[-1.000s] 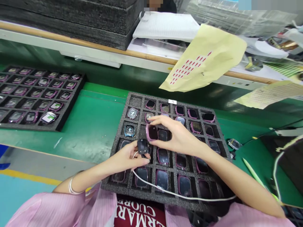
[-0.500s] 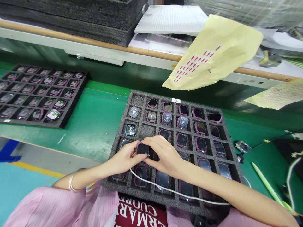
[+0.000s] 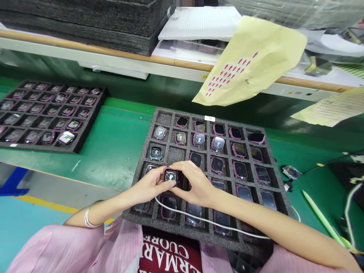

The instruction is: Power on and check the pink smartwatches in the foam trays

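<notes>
A smartwatch case [image 3: 171, 176] without a strap, its screen lit with a white and blue picture, is held above a black foam tray [image 3: 182, 230]. My left hand [image 3: 150, 185] grips its left side, thumb along the lower edge. From the right, my right hand [image 3: 196, 184] pinches the same watch by its edge. A white cable [image 3: 204, 220] runs from beneath my left fingers across the tray to the right; its end is hidden. Around both hands, purple-rimmed watches [image 3: 217, 164] lie in the tray's compartments, some with lit screens. One blue-rimmed watch [image 3: 156, 152] lies further left.
A second foam tray of watches [image 3: 76, 144] lies on the green table [image 3: 113, 132] at left. Yellow paper [image 3: 250, 64] hangs from the shelf above. At right are a loose watch-like piece [image 3: 291, 172], cables and a green pen-like stick [image 3: 321, 216].
The held watch's screen has gone from dark to lit. Both hands keep their grip in nearly the same place. The view has shifted slightly.
</notes>
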Available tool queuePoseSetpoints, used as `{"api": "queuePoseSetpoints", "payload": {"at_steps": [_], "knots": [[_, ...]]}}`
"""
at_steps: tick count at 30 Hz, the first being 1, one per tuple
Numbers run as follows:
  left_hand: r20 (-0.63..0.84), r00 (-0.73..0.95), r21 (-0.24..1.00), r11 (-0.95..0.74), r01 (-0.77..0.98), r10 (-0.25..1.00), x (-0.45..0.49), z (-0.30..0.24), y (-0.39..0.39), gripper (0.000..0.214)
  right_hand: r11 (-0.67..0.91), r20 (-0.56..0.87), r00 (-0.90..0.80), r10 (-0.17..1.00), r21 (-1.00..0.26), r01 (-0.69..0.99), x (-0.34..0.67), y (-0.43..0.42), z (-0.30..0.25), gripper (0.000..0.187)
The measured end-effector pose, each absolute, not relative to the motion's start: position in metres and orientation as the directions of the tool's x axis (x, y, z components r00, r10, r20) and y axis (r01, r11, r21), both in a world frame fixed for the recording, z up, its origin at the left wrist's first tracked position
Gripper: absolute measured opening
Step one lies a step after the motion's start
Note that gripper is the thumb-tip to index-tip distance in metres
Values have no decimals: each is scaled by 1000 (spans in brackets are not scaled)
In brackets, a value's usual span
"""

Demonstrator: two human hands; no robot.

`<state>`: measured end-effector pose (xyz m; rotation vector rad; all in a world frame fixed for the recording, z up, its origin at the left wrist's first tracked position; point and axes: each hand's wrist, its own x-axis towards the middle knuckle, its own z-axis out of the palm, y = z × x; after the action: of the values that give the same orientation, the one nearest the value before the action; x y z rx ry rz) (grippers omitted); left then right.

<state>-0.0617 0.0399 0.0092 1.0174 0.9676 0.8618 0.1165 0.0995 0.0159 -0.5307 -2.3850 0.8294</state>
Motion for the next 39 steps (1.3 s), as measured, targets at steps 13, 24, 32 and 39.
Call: {"api": "queuePoseSetpoints", "payload": {"at_steps": [13,24,32,39], "knots": [[-226,345,960,269,-82,911,-61,9,41,32,748,376,-765,523,-632,201,117,96,15,34],[-320,423,924,378,-60,848,-60,11,33,53,712,307,-700,644,-576,402,117,144,27,38],[-295,442,920,377,-110,847,-59,15,34,40,844,98,-842,530,-152,514,148,153,58,32],[-341,481,915,402,-25,808,-37,32,60,32,803,38,-804,593,-95,588,160,149,42,34]]}}
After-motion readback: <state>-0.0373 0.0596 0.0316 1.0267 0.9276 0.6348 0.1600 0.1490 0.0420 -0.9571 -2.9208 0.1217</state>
